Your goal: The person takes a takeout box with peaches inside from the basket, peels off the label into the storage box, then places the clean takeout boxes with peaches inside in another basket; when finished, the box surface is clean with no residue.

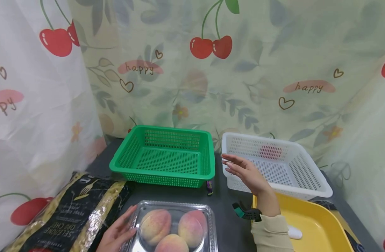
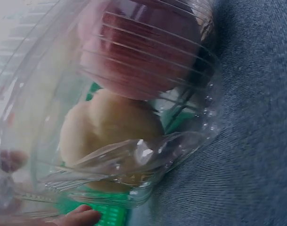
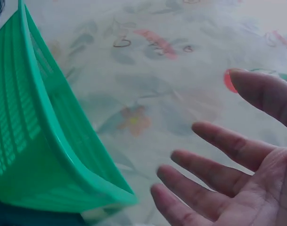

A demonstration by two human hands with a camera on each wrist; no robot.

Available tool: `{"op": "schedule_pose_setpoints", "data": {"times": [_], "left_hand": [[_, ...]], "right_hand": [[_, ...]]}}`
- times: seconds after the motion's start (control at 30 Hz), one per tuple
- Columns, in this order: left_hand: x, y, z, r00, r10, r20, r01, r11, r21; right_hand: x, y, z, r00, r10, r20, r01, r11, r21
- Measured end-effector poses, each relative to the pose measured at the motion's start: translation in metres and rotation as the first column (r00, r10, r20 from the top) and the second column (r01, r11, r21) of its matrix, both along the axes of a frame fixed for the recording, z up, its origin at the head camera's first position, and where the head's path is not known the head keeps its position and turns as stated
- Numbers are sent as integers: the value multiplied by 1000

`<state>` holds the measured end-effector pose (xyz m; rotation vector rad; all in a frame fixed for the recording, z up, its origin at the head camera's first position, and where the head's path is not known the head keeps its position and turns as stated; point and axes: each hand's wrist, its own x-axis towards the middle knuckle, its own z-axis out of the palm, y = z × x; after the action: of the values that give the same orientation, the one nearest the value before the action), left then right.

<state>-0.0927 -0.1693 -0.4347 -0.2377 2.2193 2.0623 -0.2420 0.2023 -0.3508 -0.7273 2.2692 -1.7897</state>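
Note:
A clear plastic clamshell box (image 1: 175, 224) with three peaches (image 1: 155, 226) lies at the near edge of the dark table. My left hand (image 1: 116, 232) rests with straight fingers against the box's left side; in the left wrist view the box (image 2: 129, 155) fills the frame and a fingertip (image 2: 79, 217) shows at the bottom. My right hand (image 1: 244, 171) hovers open, fingers spread, in front of the white basket (image 1: 308, 190), holding nothing. The right wrist view shows the same open palm (image 3: 228, 183) beside the green basket (image 3: 35, 141).
A green basket (image 1: 167, 175) sits empty at the back centre, next to the white one. A black and gold pasta bag (image 1: 69, 213) lies at the left. A yellow tray (image 1: 321, 224) stands at the near right. A small dark object (image 1: 209, 187) lies between the baskets. Cherry-print curtains surround the table.

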Motion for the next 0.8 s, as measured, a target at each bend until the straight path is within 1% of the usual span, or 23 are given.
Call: {"op": "schedule_pose_setpoints", "data": {"times": [0.1,0.2,0.3,0.43,0.5,0.57,0.6,0.63,0.7,0.73,0.8], "left_hand": [[0,0,-4,999,-1,-35,1,1000,-20],[-1,2,-10,997,-24,-73,24,1000,-3],[-1,2,-16,993,-76,-90,78,997,25],[1,-1,-23,983,-132,-125,139,989,44],[2,-1,-24,981,-151,-122,160,985,66],[4,-2,-23,982,-172,-83,181,977,117],[3,-4,-23,976,-209,-60,216,965,148],[3,-5,-24,966,-253,-46,258,949,184],[3,-8,-24,942,-337,-12,327,905,271],[2,-9,-24,931,-365,-15,354,890,286],[0,-11,-25,917,-398,-18,387,879,278]], "right_hand": [[-9,-15,0,999,-1,52,4,998,-58],[-19,-28,-1,995,-7,104,18,994,-106],[-28,-36,-3,989,-15,149,36,990,-138],[-40,-46,-8,980,-24,200,53,989,-141],[-46,-50,-11,972,-47,229,80,987,-139],[-51,-56,-14,964,-89,249,125,983,-131],[-54,-59,-16,959,-115,259,152,980,-131],[-57,-62,-18,952,-143,272,183,975,-127],[-62,-69,-22,938,-202,282,242,964,-114],[-64,-72,-25,931,-232,284,268,959,-96],[-67,-77,-31,921,-268,284,297,953,-66]]}}
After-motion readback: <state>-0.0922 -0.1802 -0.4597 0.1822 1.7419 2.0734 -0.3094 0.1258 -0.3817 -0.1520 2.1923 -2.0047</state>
